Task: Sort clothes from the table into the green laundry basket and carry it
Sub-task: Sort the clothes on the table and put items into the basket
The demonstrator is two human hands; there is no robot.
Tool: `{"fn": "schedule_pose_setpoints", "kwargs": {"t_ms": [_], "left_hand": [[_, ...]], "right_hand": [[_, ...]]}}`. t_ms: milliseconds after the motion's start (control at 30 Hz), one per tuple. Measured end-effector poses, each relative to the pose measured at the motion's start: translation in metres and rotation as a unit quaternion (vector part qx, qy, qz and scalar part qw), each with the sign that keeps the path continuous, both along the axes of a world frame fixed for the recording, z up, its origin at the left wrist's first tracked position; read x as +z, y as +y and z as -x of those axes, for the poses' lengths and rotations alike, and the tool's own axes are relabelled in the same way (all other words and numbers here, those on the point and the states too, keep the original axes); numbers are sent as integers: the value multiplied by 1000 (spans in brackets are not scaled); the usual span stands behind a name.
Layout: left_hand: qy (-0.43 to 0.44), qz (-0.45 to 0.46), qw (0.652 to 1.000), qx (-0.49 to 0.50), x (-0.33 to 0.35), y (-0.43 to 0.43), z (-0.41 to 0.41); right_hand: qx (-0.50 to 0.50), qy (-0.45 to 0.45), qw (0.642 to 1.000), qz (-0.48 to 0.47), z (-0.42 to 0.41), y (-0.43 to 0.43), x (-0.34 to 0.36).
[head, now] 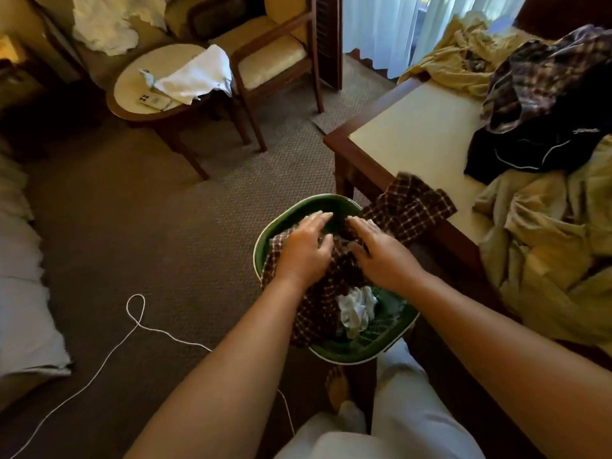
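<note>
Nearest to us are our own legs in white trousers (397,409) and a bare foot (337,389) on the brown patterned carpet (149,226). A white cord (132,329) loops across the carpet to our left. Just ahead, the green laundry basket (261,246) stands on the floor against the near corner of the table (420,134). Both our hands are down in it. The left hand (306,250) and right hand (381,253) lie palm-down with fingers spread, pressing on a brown checked shirt (410,210). Part of the shirt fills the basket and part trails over the rim onto the table edge. A white garment (357,309) sits crumpled in the near side of the basket.

The table has a dark wooden frame and a pale top. Heaped on it to our right are an olive garment (546,253), a black garment (530,154), a dark plaid garment (543,81) and, farthest, a yellow garment (463,58).

Across the room stand a round side table (132,91) with a white cloth (198,77) draped on it, a wooden armchair (275,58) and pale curtains (381,28).

Our fingertips sink into the folds, so we cannot tell whether any of them catch the cloth. The clothes pile is cut off at the right edge, the basket's floor is covered, and the small flat item on the round table is too blurred to identify.
</note>
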State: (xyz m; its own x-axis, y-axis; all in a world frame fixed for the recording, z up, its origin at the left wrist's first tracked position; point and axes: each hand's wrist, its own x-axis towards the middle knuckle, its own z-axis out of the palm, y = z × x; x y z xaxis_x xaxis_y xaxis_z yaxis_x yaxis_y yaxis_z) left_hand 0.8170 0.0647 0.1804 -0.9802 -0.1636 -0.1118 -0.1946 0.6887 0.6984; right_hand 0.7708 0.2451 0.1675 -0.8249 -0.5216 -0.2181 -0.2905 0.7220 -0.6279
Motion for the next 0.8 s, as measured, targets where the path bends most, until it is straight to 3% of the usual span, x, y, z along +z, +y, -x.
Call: {"fn": "schedule_pose_setpoints", "kwargs": {"t_ms": [233, 367, 800], "left_hand": [[-20, 13, 999, 24, -9, -8, -22], [-10, 13, 1000, -3, -4, -1, -23], [70, -43, 989, -122, 52, 71, 61]], "right_hand": [[7, -15, 999, -42, -19, 9, -16], [-7, 28, 999, -21, -27, 10, -15], [-169, 158, 972, 29, -6, 42, 72]]}}
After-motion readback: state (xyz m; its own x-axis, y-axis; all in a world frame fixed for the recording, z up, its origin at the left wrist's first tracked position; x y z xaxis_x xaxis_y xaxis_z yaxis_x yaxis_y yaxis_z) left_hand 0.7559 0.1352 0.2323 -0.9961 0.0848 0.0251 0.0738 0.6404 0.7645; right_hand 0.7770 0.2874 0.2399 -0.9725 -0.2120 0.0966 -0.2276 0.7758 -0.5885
